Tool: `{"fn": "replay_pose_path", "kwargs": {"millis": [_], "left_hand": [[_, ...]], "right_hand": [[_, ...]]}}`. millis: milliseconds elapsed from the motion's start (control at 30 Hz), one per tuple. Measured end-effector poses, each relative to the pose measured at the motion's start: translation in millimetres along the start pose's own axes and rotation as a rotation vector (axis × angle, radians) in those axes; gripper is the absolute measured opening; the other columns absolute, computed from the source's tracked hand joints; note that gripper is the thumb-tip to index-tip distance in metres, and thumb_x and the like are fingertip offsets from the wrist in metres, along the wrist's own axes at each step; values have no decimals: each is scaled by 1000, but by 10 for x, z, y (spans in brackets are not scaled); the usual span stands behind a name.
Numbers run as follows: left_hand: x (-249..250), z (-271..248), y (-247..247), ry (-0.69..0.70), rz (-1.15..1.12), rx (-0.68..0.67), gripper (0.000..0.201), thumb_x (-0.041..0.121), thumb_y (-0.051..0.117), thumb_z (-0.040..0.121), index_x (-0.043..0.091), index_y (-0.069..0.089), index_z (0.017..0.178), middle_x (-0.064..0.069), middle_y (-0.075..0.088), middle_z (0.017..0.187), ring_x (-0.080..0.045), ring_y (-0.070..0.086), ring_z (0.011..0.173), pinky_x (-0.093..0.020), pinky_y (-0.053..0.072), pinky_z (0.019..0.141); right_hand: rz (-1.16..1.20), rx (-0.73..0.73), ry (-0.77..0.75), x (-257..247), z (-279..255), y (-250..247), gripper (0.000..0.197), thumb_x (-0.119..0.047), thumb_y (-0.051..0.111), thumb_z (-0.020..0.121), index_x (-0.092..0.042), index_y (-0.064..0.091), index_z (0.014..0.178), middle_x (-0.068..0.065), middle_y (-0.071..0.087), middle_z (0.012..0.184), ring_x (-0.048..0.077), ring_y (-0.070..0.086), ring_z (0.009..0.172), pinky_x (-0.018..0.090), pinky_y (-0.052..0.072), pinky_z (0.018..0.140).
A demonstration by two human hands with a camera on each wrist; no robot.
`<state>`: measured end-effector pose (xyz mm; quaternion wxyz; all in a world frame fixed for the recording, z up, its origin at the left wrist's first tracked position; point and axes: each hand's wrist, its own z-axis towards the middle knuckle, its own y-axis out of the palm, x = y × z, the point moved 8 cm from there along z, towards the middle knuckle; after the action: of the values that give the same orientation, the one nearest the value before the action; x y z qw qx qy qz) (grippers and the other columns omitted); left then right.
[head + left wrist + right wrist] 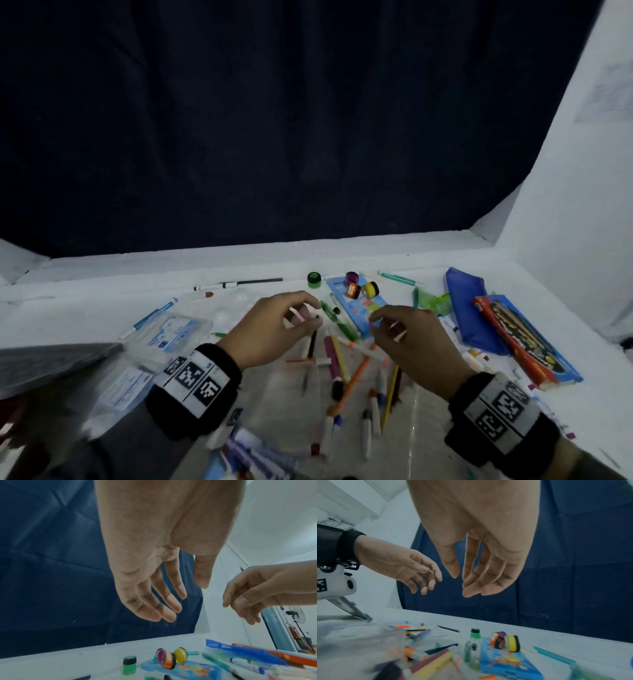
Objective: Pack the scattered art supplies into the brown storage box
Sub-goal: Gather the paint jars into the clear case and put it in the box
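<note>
Both hands hover side by side over a heap of loose markers and pencils (342,370) on the white table (102,294). My left hand (313,312) hangs with relaxed, slightly bent fingers (169,614) and holds nothing. My right hand (382,327) is just to its right, its fingers (471,591) loosely drooping and empty. Behind the hands lie a blue crayon case (356,308) with orange (352,291), purple (351,277) and yellow (370,289) paint pots on it, and a green pot (313,279) beside it. I cannot make out the brown box.
A blue pouch (469,308) and a red-and-blue flat pack (524,339) lie at the right. Clear plastic packets (174,332) and a grey flat panel (51,363) sit at the left. A black pen (239,283) lies near the back ledge, under a dark curtain (274,120).
</note>
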<state>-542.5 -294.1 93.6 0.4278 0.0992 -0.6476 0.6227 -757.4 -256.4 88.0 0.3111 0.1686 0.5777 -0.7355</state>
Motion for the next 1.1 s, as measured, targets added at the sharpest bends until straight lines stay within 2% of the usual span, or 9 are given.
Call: {"fn": "replay_pose_path", "kwargs": {"millis": [133,267,333,433,533,700,833,1000,1100], "left_hand": [[-312,638,150,-85,23,-48,24,44,64,92,35,63,114,12,62,112,-7,62,94,-21,51,81],[-607,1184,323,-147,101,-93,39,42,63,93,29,54,129,6,56,129,-13,56,104,-22,43,85],[-750,1424,401,-168,164,-116,49,40,62,94,26,47,139,3,52,138,-16,52,117,-22,39,93],[-1025,1703,540,-237,249,-198,63,41,60,95,25,34,150,2,38,153,-19,38,138,-30,33,112],[-1178,1862,660,-233,377,-306,60,35,55,98,21,31,151,0,31,154,-25,35,140,-35,32,115],[-1216,1934,676,-147,519,-329,35,23,48,100,19,54,134,-2,45,135,-27,45,122,-37,41,103],[-1226,1905,661,-129,526,-317,31,18,60,93,16,61,124,-5,48,126,-25,52,115,-28,42,96],[-1159,1662,556,-162,509,-320,33,22,67,90,16,61,122,-6,50,126,-22,50,117,-22,37,92],[-975,1418,276,-175,386,-197,26,24,67,90,19,64,115,-4,60,121,-19,56,102,-21,38,83]], "right_hand": [[-10,4,80,422,462,-30,8,-22,69,86,-30,68,90,-10,68,73,10,65,63,36,56,66],[-30,-25,149,783,874,46,19,-17,68,83,-34,62,86,-10,66,71,7,63,65,35,55,71],[-92,-94,157,922,1054,160,17,-21,66,85,-30,64,100,-11,67,88,10,64,81,32,53,81],[-205,-241,146,1067,1277,388,45,-30,61,92,-21,53,135,-2,59,131,17,55,119,30,44,101],[-248,-368,135,1174,1436,641,58,-32,59,93,-18,40,146,1,46,146,20,46,131,31,39,108],[-379,-439,104,1299,1542,884,30,-30,60,90,-22,59,119,4,61,121,25,60,107,36,51,90],[-483,-400,51,1231,1516,860,10,-28,58,91,-22,55,98,4,58,109,26,60,101,36,50,81],[-397,-272,36,962,1361,607,20,-23,63,87,-19,62,106,2,54,103,25,60,94,33,48,77],[-209,-154,17,687,1157,385,22,-16,71,81,-19,67,102,1,55,96,22,58,86,32,50,74]]}}
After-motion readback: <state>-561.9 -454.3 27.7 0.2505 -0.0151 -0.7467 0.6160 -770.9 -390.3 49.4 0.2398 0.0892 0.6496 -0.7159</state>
